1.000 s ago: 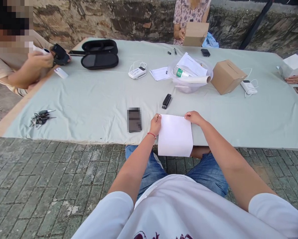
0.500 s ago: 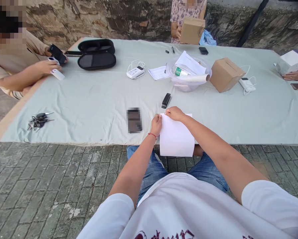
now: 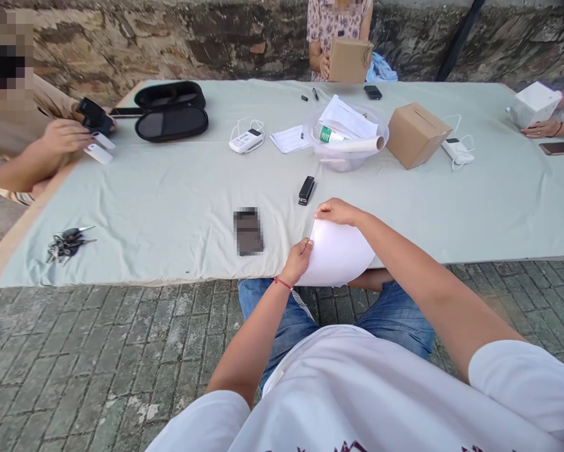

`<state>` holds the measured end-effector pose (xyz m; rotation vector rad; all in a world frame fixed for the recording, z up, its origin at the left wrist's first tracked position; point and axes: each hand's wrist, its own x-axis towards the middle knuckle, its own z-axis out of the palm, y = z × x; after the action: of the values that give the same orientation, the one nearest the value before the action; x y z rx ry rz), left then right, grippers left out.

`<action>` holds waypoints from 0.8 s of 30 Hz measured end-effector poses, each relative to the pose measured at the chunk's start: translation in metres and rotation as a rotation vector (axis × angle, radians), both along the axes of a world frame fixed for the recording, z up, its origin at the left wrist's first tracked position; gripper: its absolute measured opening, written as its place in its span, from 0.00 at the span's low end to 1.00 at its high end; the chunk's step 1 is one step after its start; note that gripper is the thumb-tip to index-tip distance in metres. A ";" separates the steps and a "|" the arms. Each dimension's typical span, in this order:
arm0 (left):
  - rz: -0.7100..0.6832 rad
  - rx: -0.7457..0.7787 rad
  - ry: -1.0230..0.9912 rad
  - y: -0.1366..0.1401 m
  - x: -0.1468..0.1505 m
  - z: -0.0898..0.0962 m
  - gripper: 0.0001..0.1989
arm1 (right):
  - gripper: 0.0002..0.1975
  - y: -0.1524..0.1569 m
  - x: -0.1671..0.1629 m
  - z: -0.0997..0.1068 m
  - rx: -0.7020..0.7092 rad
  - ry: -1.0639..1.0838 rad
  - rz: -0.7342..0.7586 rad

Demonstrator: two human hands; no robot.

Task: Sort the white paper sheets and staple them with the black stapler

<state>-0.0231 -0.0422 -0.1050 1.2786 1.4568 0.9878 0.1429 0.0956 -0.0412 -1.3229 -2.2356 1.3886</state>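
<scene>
White paper [image 3: 336,254] hangs curved over the near table edge, above my lap. My left hand [image 3: 299,260] pinches its left edge, with a red band at the wrist. At its top corner my right hand [image 3: 337,211] grips the paper between thumb and fingers. Whether it is one sheet or more I cannot tell. A black stapler [image 3: 306,190] lies on the cloth just beyond my hands. Left of them rests a dark flat object [image 3: 249,231], partly blurred out.
Keys [image 3: 68,243] lie at the left. Farther back are a black case [image 3: 172,119], a white power bank with cable [image 3: 247,140], a plastic basin [image 3: 385,134] holding papers and a bottle, and a cardboard box [image 3: 418,135]. Other people sit at the left, far and right sides.
My left hand has slid down the paper's left edge, away from my right hand. The paper has turned and now bows. The view has shifted slightly.
</scene>
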 end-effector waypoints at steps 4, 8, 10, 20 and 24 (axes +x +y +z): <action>-0.101 0.008 -0.058 -0.002 -0.001 0.003 0.20 | 0.14 -0.004 -0.001 0.003 -0.015 0.014 0.004; -0.103 0.023 -0.071 -0.006 -0.002 0.002 0.20 | 0.16 -0.009 0.002 0.007 -0.050 0.000 -0.012; -0.120 0.008 -0.070 -0.008 -0.002 0.001 0.20 | 0.18 -0.011 0.005 0.008 -0.061 -0.033 0.012; -0.016 -0.048 0.006 -0.014 -0.002 0.005 0.17 | 0.16 -0.009 -0.016 0.010 0.247 -0.253 0.078; 0.066 0.000 0.134 -0.008 -0.012 0.004 0.15 | 0.17 0.003 -0.032 0.006 0.280 -0.289 0.026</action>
<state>-0.0355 -0.0499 -0.1007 1.3256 1.6101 0.9606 0.1112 0.0989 -0.0350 -1.4731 -2.5226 0.8924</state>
